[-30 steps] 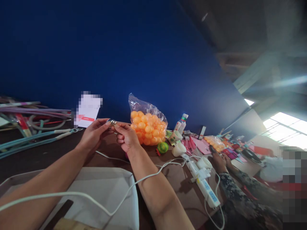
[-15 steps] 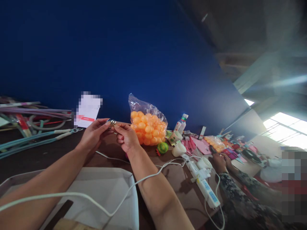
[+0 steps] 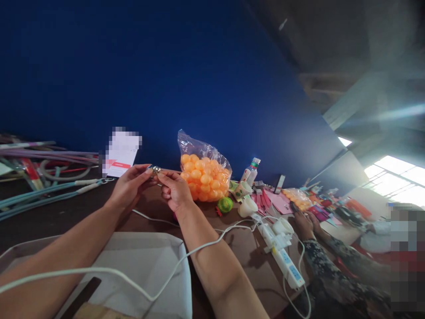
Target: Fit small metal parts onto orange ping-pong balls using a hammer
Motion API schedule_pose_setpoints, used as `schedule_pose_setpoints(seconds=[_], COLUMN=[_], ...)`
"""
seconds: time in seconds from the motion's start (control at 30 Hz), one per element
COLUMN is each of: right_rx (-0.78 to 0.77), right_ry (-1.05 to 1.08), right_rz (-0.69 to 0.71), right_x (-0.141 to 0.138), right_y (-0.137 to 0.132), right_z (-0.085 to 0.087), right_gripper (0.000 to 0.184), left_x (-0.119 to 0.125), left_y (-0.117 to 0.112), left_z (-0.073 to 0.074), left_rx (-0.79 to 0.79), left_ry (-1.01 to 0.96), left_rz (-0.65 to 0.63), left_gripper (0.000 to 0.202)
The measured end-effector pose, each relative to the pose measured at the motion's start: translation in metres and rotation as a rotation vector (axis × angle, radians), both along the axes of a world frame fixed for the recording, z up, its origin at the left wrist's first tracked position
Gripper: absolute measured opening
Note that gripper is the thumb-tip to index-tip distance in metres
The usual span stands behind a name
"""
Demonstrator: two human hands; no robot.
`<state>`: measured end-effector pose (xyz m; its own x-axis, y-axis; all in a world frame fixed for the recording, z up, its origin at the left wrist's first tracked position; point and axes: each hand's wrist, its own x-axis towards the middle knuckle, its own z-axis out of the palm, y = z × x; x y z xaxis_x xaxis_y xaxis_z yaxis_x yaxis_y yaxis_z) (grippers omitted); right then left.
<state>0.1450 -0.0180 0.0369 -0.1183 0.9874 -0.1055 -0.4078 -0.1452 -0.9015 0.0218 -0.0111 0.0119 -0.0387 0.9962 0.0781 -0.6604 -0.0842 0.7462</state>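
Grip: left hand (image 3: 129, 180) and right hand (image 3: 178, 189) jointly pinch one small shiny metallic piece (image 3: 155, 169) at the fingertips (image 3: 164, 177), above the brown tabletop (image 3: 148, 204). Form of the piece is too small to read from here. Bag (image 3: 199, 141) of orange balls (image 3: 206, 179) stands just beside the right hand. White tray (image 3: 166, 251) sits beneath the left forearm (image 3: 78, 243); white cable (image 3: 96, 268) passes across the right forearm (image 3: 217, 277). Farther right: power strip (image 3: 288, 266).

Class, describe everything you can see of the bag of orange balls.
The bag is clear, wrinkled, glossy film that looks like plastic, its lower part bulging with smooth orange balls. It stands on the brown table before the blue wall, its slack top rising to a peak at picture left. The right hand overlaps its lower left edge; whether they touch is unclear.
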Motion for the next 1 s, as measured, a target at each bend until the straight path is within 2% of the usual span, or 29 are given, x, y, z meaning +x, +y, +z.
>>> schedule_pose_setpoints(seconds=[0.43, 0.7, 1.0], right_rx=[0.027, 0.073, 0.057], right_ry=[-0.017, -0.059, -0.056], right_rz=[-0.045, -0.094, -0.103], right_x=[-0.0021, -0.0045, -0.0062], right_y=[0.0003, -0.0002, 0.0], right_z=[-0.0007, -0.0015, -0.0025], right_gripper=[0.019, 0.022, 0.021], left_x=[0.0029, 0.0027, 0.0036], left_y=[0.0043, 0.0014, 0.0025], left_z=[-0.003, 0.0001, -0.0011], left_rx=[0.02, 0.027, 0.024], left_ry=[0.011, 0.033, 0.008], left_rz=[0.04, 0.055, 0.061], left_gripper=[0.039, 0.037, 0.037])
